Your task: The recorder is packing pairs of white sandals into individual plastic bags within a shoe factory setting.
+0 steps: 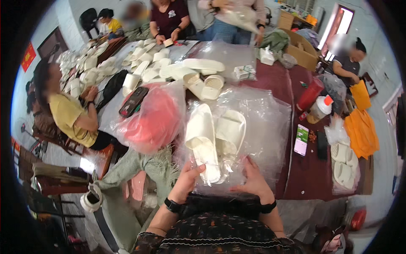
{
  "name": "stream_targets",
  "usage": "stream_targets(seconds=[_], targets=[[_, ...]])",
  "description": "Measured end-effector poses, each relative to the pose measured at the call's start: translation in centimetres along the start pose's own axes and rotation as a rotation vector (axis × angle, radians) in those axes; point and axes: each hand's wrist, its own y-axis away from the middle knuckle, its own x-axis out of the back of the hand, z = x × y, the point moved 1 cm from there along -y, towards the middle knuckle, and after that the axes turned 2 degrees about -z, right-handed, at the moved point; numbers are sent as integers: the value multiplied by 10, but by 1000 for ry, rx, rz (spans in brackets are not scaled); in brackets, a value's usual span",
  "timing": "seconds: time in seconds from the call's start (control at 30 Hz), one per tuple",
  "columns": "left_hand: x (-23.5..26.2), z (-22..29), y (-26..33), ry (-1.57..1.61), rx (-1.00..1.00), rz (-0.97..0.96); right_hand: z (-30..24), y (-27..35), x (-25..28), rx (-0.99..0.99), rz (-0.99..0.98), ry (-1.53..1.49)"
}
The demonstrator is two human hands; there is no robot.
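Observation:
A pair of cream slide slippers lies in front of me on a stack of clear plastic bags (264, 122). The left slipper (202, 131) is tilted, its heel end toward me, and the right slipper (230, 131) rests beside it. Shiny clear film shows around their heel ends. My left hand (186, 182) grips the heel edge of the left slipper, thumb on top. On the other side my right hand (256, 182) is at the near edge of the film, its thumb and fingers apart. Whether it pinches any film is hard to see.
Left of the slippers, a clear bag holds something red (152, 122), with a dark phone (134, 101) on top. Loose slippers (146, 59) pile up beyond. To the right are a lit phone (301, 139), a bottle (320, 109) and bagged slippers (344, 165). Several people work around the table.

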Motion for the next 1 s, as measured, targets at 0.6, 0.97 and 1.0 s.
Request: stream_targets(seconds=[0.6, 0.97, 1.0], targets=[[237, 146, 234, -1412, 135, 742, 11, 3, -20, 83, 123, 256], [354, -5, 167, -1941, 385, 1483, 11, 4, -24, 58, 90, 310], [358, -11, 167, -1949, 426, 1510, 10, 5, -23, 59, 87, 316]])
